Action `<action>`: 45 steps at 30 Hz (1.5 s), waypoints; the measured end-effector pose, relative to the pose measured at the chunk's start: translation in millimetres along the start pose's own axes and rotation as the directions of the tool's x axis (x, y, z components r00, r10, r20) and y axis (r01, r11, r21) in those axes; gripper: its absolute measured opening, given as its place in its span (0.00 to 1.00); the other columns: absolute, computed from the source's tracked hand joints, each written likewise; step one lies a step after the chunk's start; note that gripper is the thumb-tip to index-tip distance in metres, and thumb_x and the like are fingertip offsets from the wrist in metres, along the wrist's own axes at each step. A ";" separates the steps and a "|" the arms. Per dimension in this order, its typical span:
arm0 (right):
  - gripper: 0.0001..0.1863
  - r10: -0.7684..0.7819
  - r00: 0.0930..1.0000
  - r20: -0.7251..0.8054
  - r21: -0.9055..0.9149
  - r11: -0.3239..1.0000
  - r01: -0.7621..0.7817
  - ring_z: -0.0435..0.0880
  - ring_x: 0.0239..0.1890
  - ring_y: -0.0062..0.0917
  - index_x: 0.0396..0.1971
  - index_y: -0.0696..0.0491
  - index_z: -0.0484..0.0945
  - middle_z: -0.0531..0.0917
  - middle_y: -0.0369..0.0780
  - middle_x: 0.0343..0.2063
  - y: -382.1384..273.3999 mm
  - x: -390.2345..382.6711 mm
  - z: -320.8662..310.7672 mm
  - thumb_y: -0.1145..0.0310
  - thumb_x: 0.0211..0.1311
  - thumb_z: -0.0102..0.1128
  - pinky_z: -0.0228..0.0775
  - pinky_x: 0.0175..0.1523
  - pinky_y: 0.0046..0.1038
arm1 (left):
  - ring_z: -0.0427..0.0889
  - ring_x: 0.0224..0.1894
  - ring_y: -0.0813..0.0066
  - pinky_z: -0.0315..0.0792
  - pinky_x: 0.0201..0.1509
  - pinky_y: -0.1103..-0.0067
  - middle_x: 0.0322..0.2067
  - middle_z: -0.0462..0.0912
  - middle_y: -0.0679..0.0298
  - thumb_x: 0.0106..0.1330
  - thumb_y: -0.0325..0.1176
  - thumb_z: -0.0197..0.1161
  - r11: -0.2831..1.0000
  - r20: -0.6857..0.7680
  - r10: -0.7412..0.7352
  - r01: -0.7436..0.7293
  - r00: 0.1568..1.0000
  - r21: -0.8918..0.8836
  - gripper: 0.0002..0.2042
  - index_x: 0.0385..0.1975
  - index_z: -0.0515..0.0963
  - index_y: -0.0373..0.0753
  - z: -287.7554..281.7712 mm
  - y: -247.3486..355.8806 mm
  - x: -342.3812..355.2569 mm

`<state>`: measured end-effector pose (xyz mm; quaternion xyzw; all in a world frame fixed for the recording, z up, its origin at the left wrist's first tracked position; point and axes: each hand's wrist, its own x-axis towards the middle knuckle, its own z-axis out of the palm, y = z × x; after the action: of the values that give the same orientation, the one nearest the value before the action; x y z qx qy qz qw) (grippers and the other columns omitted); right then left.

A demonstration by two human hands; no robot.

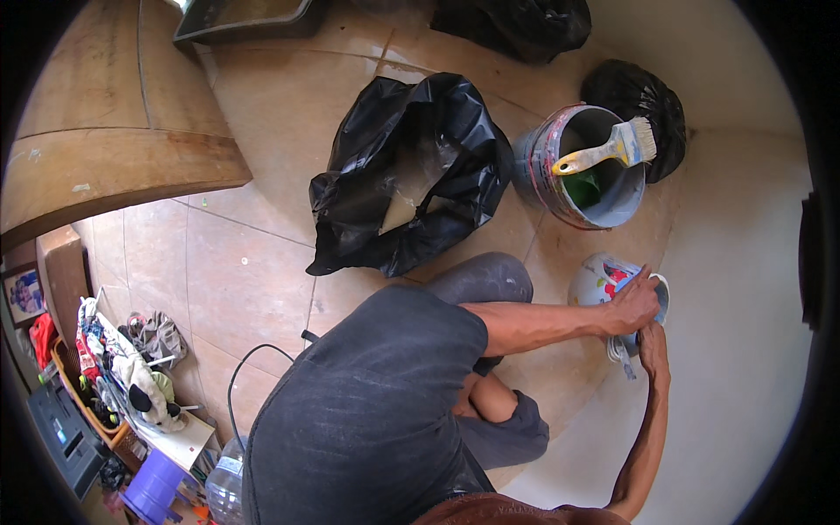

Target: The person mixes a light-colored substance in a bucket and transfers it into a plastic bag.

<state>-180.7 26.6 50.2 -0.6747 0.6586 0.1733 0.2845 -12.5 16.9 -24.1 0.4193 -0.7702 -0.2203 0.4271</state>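
A small white bucket with a red and blue label stands on the floor at the right, by the wall. My left hand is over its mouth, fingers bent and closed on something hidden beneath them. My right hand meets it from below at the rim, and its fingers are mostly covered. A pale strand or handle hangs beside the bucket under my hands; its kind is unclear. Farther off, a larger grey bucket has a wide paintbrush with a yellow handle lying across its top. Something green shows inside.
An open black plastic bag with pale material inside lies left of the grey bucket. More black bags sit farther away. A dark tray is at the top, near wooden furniture. The wall runs along the right.
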 end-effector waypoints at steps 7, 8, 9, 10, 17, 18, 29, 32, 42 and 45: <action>0.28 -0.042 0.987 -0.158 -0.113 0.993 0.025 0.81 0.35 0.57 0.29 0.65 0.80 0.80 0.60 0.27 -8.0 4.2 13.7 0.51 0.68 0.48 0.70 0.38 0.47 | 0.76 0.40 0.61 0.63 0.52 0.63 0.19 0.80 0.57 0.46 0.33 0.61 0.999 -0.014 -0.027 0.027 1.000 -0.035 0.07 0.15 0.84 0.39 3.4 1.0 2.9; 0.28 -0.030 0.982 -0.187 -0.138 0.990 0.004 0.81 0.35 0.58 0.28 0.65 0.80 0.80 0.60 0.27 -8.6 3.0 15.5 0.51 0.68 0.48 0.70 0.38 0.47 | 0.76 0.40 0.61 0.63 0.52 0.63 0.19 0.81 0.57 0.46 0.33 0.61 1.000 -0.012 -0.019 0.019 1.000 -0.019 0.07 0.15 0.84 0.39 5.3 1.1 3.0; 0.27 -0.021 0.977 -0.213 -0.162 0.987 -0.014 0.81 0.35 0.58 0.28 0.65 0.80 0.80 0.61 0.27 -16.0 1.4 18.1 0.52 0.68 0.49 0.70 0.38 0.47 | 0.76 0.40 0.61 0.63 0.53 0.63 0.20 0.81 0.58 0.46 0.33 0.61 1.000 -0.010 -0.015 0.015 1.000 -0.001 0.07 0.15 0.84 0.39 6.1 0.8 2.8; 0.27 -0.014 0.971 -0.240 -0.187 0.982 -0.032 0.81 0.35 0.59 0.27 0.65 0.81 0.79 0.61 0.26 -20.0 1.2 18.8 0.52 0.68 0.49 0.70 0.37 0.48 | 0.76 0.40 0.61 0.63 0.53 0.63 0.20 0.81 0.58 0.46 0.33 0.61 1.000 -0.008 -0.011 0.011 1.000 0.016 0.07 0.15 0.84 0.39 6.8 0.8 2.6; 0.16 0.156 0.961 0.226 0.344 0.911 -0.229 0.73 0.16 0.20 0.27 0.56 0.79 0.77 0.35 0.17 -46.7 0.7 -16.7 0.63 0.66 0.46 0.61 0.22 0.28 | 0.74 0.42 0.62 0.62 0.53 0.63 0.21 0.82 0.60 0.45 0.34 0.61 0.999 -0.042 -0.016 0.019 0.999 0.051 0.07 0.15 0.83 0.40 10.7 -2.4 -2.8; 0.16 0.151 0.956 0.250 0.416 0.875 -0.247 0.73 0.15 0.20 0.28 0.56 0.79 0.77 0.35 0.17 -48.6 -2.0 -17.9 0.62 0.66 0.45 0.61 0.22 0.27 | 0.74 0.42 0.62 0.62 0.53 0.63 0.21 0.82 0.60 0.44 0.34 0.62 1.000 -0.068 0.005 -0.003 0.998 0.027 0.07 0.15 0.83 0.40 10.7 -1.3 -2.4; 0.24 -0.121 0.987 -0.104 0.148 0.980 0.135 0.76 0.61 0.33 0.56 0.55 0.77 0.79 0.47 0.57 5.7 24.7 16.1 0.55 0.65 0.58 0.64 0.66 0.33 | 0.82 0.31 0.47 0.74 0.37 0.60 0.24 0.81 0.45 0.47 0.29 0.61 0.925 -0.083 -0.261 0.224 0.962 -0.306 0.05 0.18 0.82 0.35 18.8 16.5 4.0; 0.19 -0.128 0.986 -0.111 0.144 0.979 0.143 0.84 0.44 0.38 0.39 0.58 0.82 0.86 0.50 0.41 27.2 21.6 12.3 0.57 0.64 0.54 0.73 0.49 0.39 | 0.85 0.32 0.47 0.79 0.35 0.61 0.25 0.81 0.40 0.54 0.28 0.59 0.916 0.297 -0.181 0.270 0.938 -0.296 0.08 0.18 0.82 0.31 -33.1 29.8 7.4; 0.17 0.133 0.990 -0.038 0.226 0.967 -0.121 0.82 0.33 0.45 0.32 0.65 0.80 0.83 0.57 0.31 5.5 0.6 -21.7 0.66 0.62 0.48 0.71 0.40 0.43 | 0.77 0.52 0.60 0.76 0.54 0.64 0.57 0.71 0.50 0.78 0.50 0.42 -0.281 0.887 -0.268 0.851 0.375 -0.444 0.29 0.62 0.62 0.27 -11.5 59.7 -2.7; 0.16 0.156 0.988 -0.011 0.199 0.968 -0.151 0.84 0.35 0.48 0.34 0.63 0.82 0.84 0.57 0.33 -13.4 3.3 -17.9 0.66 0.60 0.51 0.73 0.42 0.42 | 0.76 0.53 0.59 0.70 0.60 0.59 0.59 0.71 0.50 0.78 0.51 0.38 -0.284 0.881 -0.294 0.846 0.371 -0.451 0.28 0.63 0.64 0.32 -3.0 46.0 9.4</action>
<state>-169.8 12.7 64.3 -0.5922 0.7266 0.1195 0.3272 -33.6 34.5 14.0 0.3163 -0.1723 -0.9093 0.2084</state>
